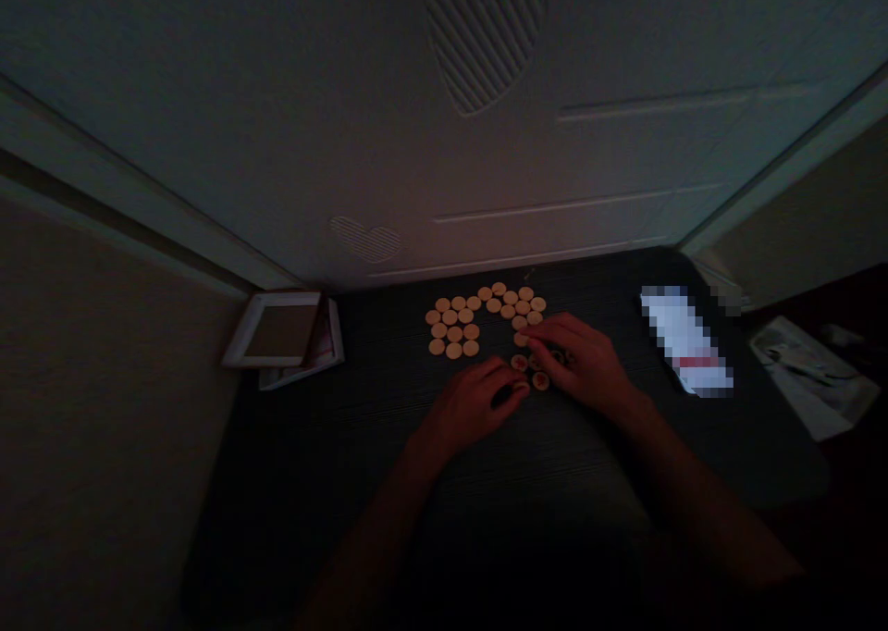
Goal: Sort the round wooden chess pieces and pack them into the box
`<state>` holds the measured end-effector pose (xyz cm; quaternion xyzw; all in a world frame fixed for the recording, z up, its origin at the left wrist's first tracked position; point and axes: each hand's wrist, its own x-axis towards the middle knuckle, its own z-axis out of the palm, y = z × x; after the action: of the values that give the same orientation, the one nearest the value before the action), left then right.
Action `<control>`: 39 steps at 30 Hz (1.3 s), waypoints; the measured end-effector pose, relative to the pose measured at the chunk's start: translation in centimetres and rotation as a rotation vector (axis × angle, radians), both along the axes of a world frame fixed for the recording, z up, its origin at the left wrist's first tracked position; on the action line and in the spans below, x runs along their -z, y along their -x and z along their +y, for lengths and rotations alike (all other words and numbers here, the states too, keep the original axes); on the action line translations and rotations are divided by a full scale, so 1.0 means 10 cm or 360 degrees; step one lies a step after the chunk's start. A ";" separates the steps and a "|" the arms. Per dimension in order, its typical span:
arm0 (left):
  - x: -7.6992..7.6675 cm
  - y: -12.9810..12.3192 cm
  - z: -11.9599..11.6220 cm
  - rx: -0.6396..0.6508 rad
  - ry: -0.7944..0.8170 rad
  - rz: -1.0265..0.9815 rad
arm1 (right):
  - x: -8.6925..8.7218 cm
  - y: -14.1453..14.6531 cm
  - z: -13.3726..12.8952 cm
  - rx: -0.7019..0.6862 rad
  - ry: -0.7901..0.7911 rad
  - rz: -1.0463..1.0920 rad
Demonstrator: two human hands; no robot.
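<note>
Small round wooden discs (454,333) lie flat on the dark table in a loose arch, their faces plain and pale. Near its right end, several discs with dark or reddish marks (540,381) sit between my hands, some of them hidden under my right fingers. My left hand (472,400) is closed in a pinch, with a disc (522,387) at its fingertips. My right hand (583,358) reaches in from the right, thumb and forefinger drawn together at the edge of a plain disc (521,339). The dim light blurs the exact contact.
A lit phone (686,342), its screen pixelated, lies to the right on the dark table (333,464). Stacked frames or shallow boxes (284,330) rest at the left edge. A pale panel with raised hearts (478,39) rises behind. Beyond the right edge is a white object (811,372).
</note>
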<state>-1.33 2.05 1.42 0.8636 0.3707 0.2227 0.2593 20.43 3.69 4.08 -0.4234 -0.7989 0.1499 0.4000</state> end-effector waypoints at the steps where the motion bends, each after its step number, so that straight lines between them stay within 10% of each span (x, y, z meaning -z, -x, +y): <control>1: 0.00 0.00 0.00 -0.0005 -0.0003 0.0007 | 0.00 0.00 0.00 -0.0001 -0.0003 0.0004; 32: 0.01 0.01 0.01 0.0042 0.0029 -0.0120 | -0.01 -0.01 0.01 0.0014 0.0014 0.0013; 39: 0.06 0.07 0.09 -0.0370 -0.0265 -0.0219 | 0.00 -0.01 0.03 0.0047 0.0011 0.0011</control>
<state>-2.00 2.92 0.83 0.8160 0.4298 0.3399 0.1840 20.57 3.95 4.06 -0.4360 -0.7906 0.1481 0.4036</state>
